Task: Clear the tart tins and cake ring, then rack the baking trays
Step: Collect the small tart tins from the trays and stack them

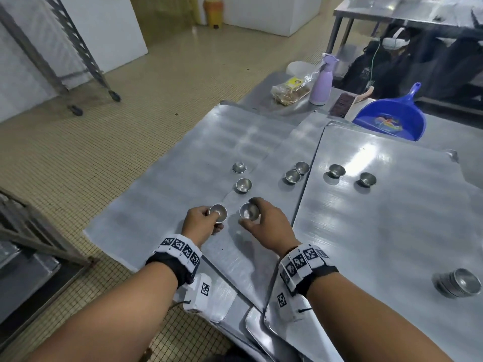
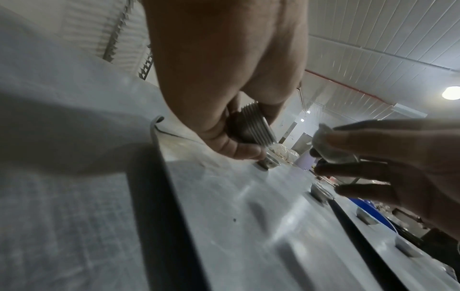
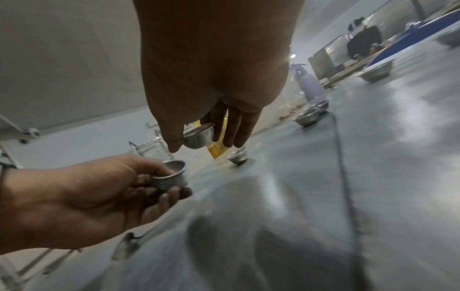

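My left hand (image 1: 201, 222) grips a nested stack of small metal tart tins (image 1: 219, 212), whose ribbed rims show in the left wrist view (image 2: 254, 128) and the right wrist view (image 3: 171, 177). Just to its right, my right hand (image 1: 264, 218) pinches a single tart tin (image 1: 249, 210) (image 3: 199, 137) above the left baking tray (image 1: 170, 178). Loose tins lie on that tray: one upright (image 1: 243, 185) and one upside down (image 1: 239, 167). Two tins (image 1: 296, 172) sit at the seam, and two more (image 1: 337, 170) (image 1: 367, 178) rest on the right baking tray (image 1: 392, 218). Another stack of tins (image 1: 461, 282) stands at the near right.
A blue dustpan (image 1: 392, 116), a brush (image 1: 339, 105), a lilac spray bottle (image 1: 321, 84) and a bagged loaf (image 1: 290, 91) lie at the table's far end. A wheeled tray rack (image 1: 65, 53) stands on the tiled floor at the left. Dark bags sit under another steel table at the far right.
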Demonstrator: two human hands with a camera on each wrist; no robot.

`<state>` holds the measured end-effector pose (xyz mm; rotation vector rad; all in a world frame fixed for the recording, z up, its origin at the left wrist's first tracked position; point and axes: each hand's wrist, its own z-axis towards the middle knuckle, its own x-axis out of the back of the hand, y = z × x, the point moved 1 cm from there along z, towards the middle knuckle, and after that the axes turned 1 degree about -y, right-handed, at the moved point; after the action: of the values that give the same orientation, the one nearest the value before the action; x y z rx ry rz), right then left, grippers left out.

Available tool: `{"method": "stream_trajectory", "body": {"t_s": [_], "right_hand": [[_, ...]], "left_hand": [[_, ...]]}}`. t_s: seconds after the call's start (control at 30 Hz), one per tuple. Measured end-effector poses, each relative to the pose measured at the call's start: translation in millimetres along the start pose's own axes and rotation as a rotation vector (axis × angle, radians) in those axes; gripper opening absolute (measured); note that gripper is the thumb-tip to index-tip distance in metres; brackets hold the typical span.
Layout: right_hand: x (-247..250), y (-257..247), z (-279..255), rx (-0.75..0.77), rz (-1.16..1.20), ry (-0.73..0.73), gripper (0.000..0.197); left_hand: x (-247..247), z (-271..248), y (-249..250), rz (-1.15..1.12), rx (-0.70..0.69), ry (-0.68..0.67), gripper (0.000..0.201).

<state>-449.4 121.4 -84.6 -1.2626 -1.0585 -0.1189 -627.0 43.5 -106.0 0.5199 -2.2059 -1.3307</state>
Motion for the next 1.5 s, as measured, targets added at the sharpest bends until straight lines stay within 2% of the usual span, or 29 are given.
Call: {"method": "stream_trajectory", "body": {"t_s": [0.13,0.23,0.33,0.5,0.57,0.67,0.8,0.9,0.97,1.1,1.27,1.5], "right_hand": [[0.1,-19.5,-3.3,0.112,0.061,0.016,0.052],[-2.9,-23.9,-4.1,0.121,0.063,-0.003,0.053],[-9.9,-24.3,-2.7,0.13,0.051,-0.004,0.055],[-22.3,-19.7,10.5,0.106,0.053,-0.015,0.061],[-24.8,-16.1,19.4,0.085,0.044,-0.013,0.065],[-24.0,-6.4,41.2,-0.001,-0.015,0.053,0.058],[-21.4,0.5,77.8,-0.216,-0.062,0.193,0.055],[-24.6,-0.6,100.0,-0.319,-0.099,0.142,0.07],[-29.6,-2.4,109.6,-0.355,-0.143,0.111,0.074],[-37.5,-10.6,112.8,-0.435,-0.179,0.123,0.066],[-38.8,-23.4,104.2,-0.439,-0.147,0.209,0.052],[-38.8,-17.2,106.4,-0.46,-0.157,0.172,0.038]], "left_hand": [[-7.5,-9.8,11.9,-0.17,0.057,-0.013,0.016],[-15.3,-21.0,21.9,-0.366,0.129,-0.045,0.03],[-21.1,-27.3,24.4,-0.443,0.139,-0.12,0.04],[-17.5,-11.1,23.6,-0.285,0.049,-0.147,0.015],[-10.7,6.8,24.1,-0.189,0.028,-0.129,0.014],[3.9,38.7,27.9,-0.092,0.024,-0.127,0.014],[26.2,84.4,32.7,0.003,0.032,-0.191,0.015],[37.9,116.9,36.6,0.058,0.021,-0.255,0.014],[41.4,133.6,38.2,0.076,0.025,-0.28,0.015],[39.5,151.0,39.6,0.106,0.007,-0.36,0.012],[29.9,155.9,40.7,0.14,-0.027,-0.445,0.009],[25.0,143.5,45.3,0.228,-0.049,-0.436,0.015]]}}
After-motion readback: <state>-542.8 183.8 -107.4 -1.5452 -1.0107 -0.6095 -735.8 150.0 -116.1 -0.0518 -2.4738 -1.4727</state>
